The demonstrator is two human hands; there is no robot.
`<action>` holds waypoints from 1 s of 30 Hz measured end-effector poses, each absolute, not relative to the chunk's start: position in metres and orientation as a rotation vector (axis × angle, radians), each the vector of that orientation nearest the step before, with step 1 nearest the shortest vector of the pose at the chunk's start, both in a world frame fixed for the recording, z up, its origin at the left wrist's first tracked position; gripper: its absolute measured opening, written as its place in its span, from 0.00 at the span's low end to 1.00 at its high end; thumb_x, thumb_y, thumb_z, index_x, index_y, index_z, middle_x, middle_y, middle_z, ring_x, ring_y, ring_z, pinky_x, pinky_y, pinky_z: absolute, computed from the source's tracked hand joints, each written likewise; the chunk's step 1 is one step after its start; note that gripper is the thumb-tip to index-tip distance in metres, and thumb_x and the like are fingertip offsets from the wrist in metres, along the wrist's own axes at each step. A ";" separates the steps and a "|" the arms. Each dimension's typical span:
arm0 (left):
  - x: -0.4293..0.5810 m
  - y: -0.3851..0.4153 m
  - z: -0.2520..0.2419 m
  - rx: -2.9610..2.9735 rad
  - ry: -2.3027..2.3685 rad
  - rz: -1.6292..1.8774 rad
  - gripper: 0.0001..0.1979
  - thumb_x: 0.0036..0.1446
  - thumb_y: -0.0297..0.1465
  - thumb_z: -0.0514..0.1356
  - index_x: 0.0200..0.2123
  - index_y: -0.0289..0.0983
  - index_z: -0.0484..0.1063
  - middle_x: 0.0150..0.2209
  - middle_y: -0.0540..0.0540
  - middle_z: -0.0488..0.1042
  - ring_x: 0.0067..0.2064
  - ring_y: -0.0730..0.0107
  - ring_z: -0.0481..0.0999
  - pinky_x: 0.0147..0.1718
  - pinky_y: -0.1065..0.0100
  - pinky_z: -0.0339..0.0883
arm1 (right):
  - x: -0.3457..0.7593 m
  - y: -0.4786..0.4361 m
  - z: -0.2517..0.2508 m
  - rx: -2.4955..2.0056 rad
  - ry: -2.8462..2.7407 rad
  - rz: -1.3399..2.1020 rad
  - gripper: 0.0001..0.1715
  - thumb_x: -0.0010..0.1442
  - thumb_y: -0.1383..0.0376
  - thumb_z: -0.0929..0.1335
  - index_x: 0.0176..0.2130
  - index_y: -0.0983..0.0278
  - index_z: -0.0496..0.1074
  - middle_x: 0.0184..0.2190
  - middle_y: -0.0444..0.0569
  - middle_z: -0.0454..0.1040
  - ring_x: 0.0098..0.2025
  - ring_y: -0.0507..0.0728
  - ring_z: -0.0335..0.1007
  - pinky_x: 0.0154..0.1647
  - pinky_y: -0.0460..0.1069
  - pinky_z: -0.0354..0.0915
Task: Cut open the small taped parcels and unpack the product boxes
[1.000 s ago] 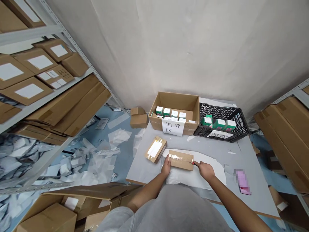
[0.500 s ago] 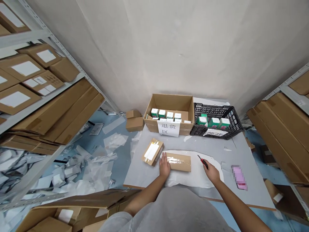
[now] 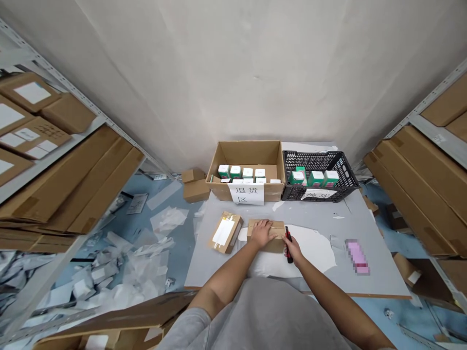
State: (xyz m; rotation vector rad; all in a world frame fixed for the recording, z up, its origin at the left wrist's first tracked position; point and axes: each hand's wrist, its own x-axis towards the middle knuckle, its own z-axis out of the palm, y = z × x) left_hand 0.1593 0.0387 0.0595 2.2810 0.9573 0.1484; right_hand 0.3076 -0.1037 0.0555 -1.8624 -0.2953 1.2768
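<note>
A small taped cardboard box (image 3: 279, 227) rests on a white sheet (image 3: 315, 248) on the grey table. Across the box's top lies my left hand (image 3: 261, 234), its fingers stretched out and pressed flat against the cardboard. My right hand (image 3: 293, 251) is closed around a red and black utility knife (image 3: 288, 243) at the box's right end. I cannot make out the blade. Just to the left, a second cardboard box (image 3: 234, 236) with a white label (image 3: 223, 232) lies apart from the first.
At the table's back stand a large open carton (image 3: 248, 151) and a black plastic crate (image 3: 345, 177), each holding green-and-white boxes. A pink blurred item (image 3: 357, 256) lies at right. Shelves with cartons (image 3: 69, 114) flank both sides; paper scraps (image 3: 146, 262) litter the floor.
My left hand has moved from the box's left end onto its top. The right hand has brought the utility knife leftward to the box's right end.
</note>
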 end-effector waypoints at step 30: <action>0.161 0.006 0.019 2.290 0.784 0.163 0.31 0.71 0.49 0.55 0.73 0.47 0.65 0.62 0.33 0.72 0.65 0.38 0.66 0.69 0.43 0.47 | 0.293 -0.162 0.063 -1.834 -0.240 1.405 0.23 0.68 0.44 0.64 0.49 0.58 0.66 0.21 0.35 0.67 0.18 0.53 0.73 0.20 0.45 0.71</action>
